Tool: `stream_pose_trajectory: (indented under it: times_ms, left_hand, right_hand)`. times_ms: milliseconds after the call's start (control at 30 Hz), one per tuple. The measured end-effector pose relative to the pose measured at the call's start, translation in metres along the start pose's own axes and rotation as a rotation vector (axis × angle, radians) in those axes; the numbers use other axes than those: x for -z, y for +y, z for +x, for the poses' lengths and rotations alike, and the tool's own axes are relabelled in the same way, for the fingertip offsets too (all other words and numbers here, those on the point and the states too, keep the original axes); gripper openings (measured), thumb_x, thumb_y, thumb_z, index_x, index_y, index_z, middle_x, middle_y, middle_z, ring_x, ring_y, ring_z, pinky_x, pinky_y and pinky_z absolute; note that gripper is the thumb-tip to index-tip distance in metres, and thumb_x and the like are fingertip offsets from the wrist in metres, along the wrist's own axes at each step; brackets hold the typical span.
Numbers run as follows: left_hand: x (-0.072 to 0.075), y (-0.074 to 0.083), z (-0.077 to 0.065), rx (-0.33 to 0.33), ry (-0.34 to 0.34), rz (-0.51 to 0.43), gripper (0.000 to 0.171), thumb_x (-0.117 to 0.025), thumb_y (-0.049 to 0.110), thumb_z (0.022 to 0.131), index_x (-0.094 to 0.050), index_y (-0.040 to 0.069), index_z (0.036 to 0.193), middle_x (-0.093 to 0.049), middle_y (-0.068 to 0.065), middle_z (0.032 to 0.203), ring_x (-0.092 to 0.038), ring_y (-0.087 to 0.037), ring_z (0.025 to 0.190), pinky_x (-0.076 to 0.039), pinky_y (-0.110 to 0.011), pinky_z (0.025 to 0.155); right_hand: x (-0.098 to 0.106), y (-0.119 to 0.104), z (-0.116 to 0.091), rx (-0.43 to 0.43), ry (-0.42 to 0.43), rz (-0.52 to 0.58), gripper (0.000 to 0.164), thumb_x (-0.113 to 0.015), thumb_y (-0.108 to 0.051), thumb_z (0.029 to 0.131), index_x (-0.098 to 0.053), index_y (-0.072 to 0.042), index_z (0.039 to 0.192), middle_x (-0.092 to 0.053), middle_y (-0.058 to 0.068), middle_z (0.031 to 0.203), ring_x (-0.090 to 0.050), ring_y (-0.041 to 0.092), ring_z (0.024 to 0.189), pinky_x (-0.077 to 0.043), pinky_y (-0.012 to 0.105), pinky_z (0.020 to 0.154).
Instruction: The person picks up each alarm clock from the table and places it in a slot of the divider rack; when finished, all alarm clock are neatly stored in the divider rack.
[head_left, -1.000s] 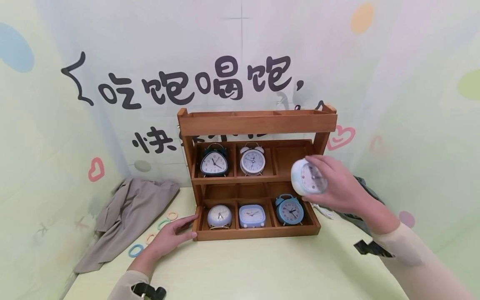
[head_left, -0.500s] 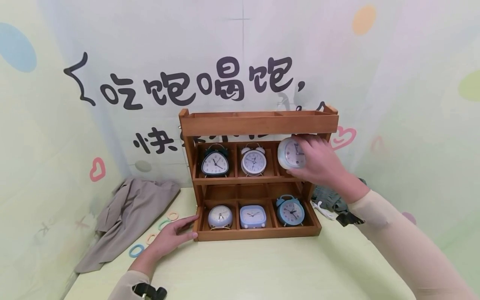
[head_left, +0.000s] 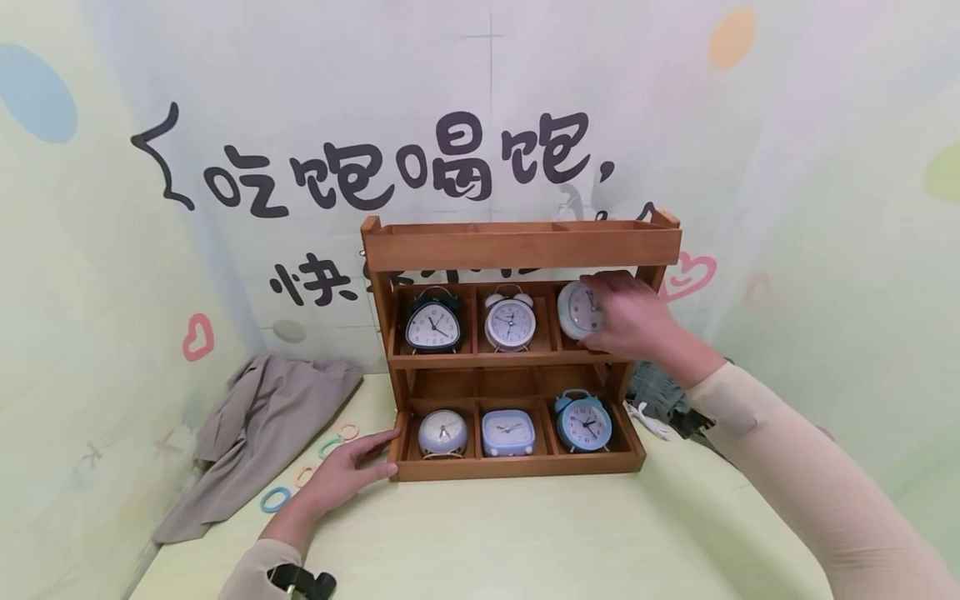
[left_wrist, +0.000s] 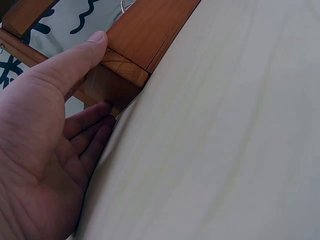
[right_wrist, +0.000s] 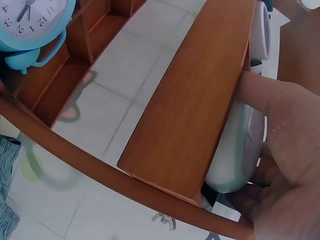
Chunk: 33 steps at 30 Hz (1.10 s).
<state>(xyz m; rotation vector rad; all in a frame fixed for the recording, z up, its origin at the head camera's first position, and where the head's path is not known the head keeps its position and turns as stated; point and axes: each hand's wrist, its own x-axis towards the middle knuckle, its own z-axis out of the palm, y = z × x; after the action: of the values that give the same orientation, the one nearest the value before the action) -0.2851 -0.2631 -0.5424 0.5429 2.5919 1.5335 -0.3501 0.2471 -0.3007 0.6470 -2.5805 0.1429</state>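
My right hand [head_left: 633, 315] grips a rounded white and pale-blue alarm clock [head_left: 579, 311] in the right compartment of the wooden rack's [head_left: 517, 468] middle tier. In the right wrist view, that clock [right_wrist: 232, 147] is behind the tier's front board, with my thumb on the near side and fingers partly hidden beyond it. My left hand [head_left: 341, 477] rests against the rack's lower left front corner. The left wrist view has its thumb at the corner's edge and the fingers fairly straight along the side. A dark triangular clock [head_left: 432, 325] and a white twin-bell clock [head_left: 510, 322] share the middle tier.
On the bottom tier stand a round lavender clock [head_left: 442, 432], a blue rectangular clock [head_left: 508, 431] and a teal twin-bell clock [head_left: 585, 422]. Grey cloth [head_left: 277, 433] and several colored rings [head_left: 275, 499] lie left. Dark green cloth [head_left: 660, 392] lies right, behind my forearm.
My right hand has carried the white and pale-blue clock left and up from in front of the rack into the middle tier's right compartment. The left hand has stayed at the rack's corner.
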Motion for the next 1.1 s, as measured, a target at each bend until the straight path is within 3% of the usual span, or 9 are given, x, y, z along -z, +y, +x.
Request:
stream_pose_trajectory:
  times_ms: [167,467,600,833,1100]
  left_hand:
    - [0.001,0.000,0.001,-0.001,0.006,0.006,0.064,-0.085,0.037,0.102,-0.064,0.022,0.160,-0.058,-0.006,0.165,-0.053,-0.036,0.153,-0.038,-0.058,0.129]
    - [0.001,-0.001,0.002,-0.003,0.007,0.014,0.064,-0.085,0.038,0.102,-0.064,0.023,0.160,-0.058,-0.006,0.165,-0.053,-0.036,0.153,-0.039,-0.056,0.129]
    - [0.002,-0.001,0.002,-0.001,0.006,0.014,0.064,-0.084,0.038,0.102,-0.063,0.022,0.160,-0.058,-0.006,0.165,-0.053,-0.036,0.153,-0.039,-0.056,0.129]
    - [-0.001,0.000,0.002,0.007,-0.002,0.000,0.064,-0.085,0.038,0.102,-0.063,0.022,0.160,-0.058,-0.006,0.165,-0.053,-0.036,0.153,-0.038,-0.057,0.129]
    - [0.001,0.000,0.002,0.002,0.007,0.009,0.064,-0.084,0.038,0.102,-0.064,0.021,0.160,-0.058,-0.006,0.165,-0.053,-0.036,0.153,-0.039,-0.054,0.129]
  right_hand:
    - [-0.001,-0.001,0.001,0.000,-0.038,-0.033,0.108,-0.106,-0.035,0.070,-0.054,0.006,0.156,-0.055,0.029,0.157,-0.053,0.047,0.141,-0.048,0.061,0.121]
    - [-0.005,0.001,0.005,0.067,-0.038,-0.159,0.099,-0.106,-0.034,0.070,-0.060,0.008,0.146,-0.059,0.029,0.144,-0.057,0.047,0.132,-0.055,0.059,0.115]
    - [-0.005,0.002,0.002,0.078,-0.039,-0.145,0.101,-0.107,-0.033,0.071,-0.060,0.009,0.149,-0.057,0.030,0.147,-0.055,0.047,0.134,-0.053,0.059,0.116]
    - [0.002,0.004,-0.003,0.085,-0.122,-0.124,0.095,-0.104,-0.033,0.079,-0.059,0.010,0.152,-0.049,0.031,0.151,-0.047,0.048,0.139,-0.050,0.059,0.118]
    - [0.005,0.005,-0.006,0.131,-0.101,-0.087,0.087,-0.103,-0.030,0.081,-0.063,0.009,0.148,-0.047,0.033,0.152,-0.045,0.050,0.138,-0.050,0.060,0.116]
